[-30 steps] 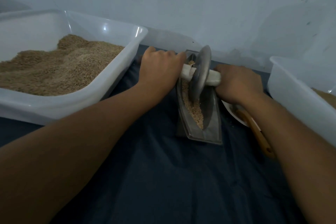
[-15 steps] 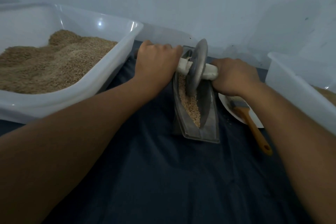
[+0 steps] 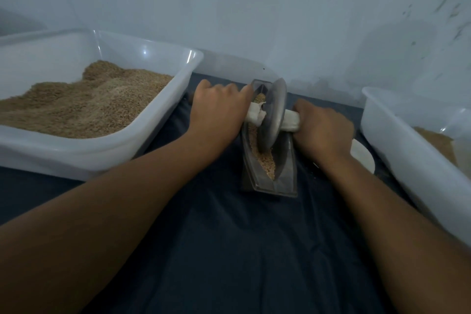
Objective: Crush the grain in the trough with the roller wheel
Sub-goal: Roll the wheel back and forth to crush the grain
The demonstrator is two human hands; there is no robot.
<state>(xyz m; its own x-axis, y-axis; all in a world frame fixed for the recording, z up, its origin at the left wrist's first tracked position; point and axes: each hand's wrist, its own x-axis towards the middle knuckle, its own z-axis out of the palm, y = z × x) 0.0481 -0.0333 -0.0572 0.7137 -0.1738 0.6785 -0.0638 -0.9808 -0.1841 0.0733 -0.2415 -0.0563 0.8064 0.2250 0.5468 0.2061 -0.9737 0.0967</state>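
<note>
The grain (image 3: pixel 265 160) lies in the trough (image 3: pixel 285 181), a narrow metal boat on the dark cloth (image 3: pixel 229 237), with its long axis running from the near end toward the wall (image 3: pixel 254 7); more grain shows at the far tip of the trough, beyond the wheel. The wheel (image 3: pixel 274 115) stands on edge in the trough, about midway to the far half of it, its rim down in the grain and its disc in line with the trough's length. Its axle (image 3: pixel 290 120), wrapped in pale cloth, crosses the trough at a right angle, one end out to each side. The left hand (image 3: pixel 219 115) is curled round the left end of the axle, just beside the wheel; the right hand (image 3: pixel 323 130) is curled round the right end, equally close, so neither hand is nearer and the load looks even. The move ahead likely turns on this: the rolling must go along the trough's length, toward and away from the person, with both hands pushing level so the disc does not tip against a trough wall. Left of the trough sits a large white tub (image 3: pixel 163 120) heaped with grain; right of the trough, a white plate (image 3: pixel 363 158) peeps out behind the right wrist, and beyond it another white tub (image 3: pixel 397 140)
</note>
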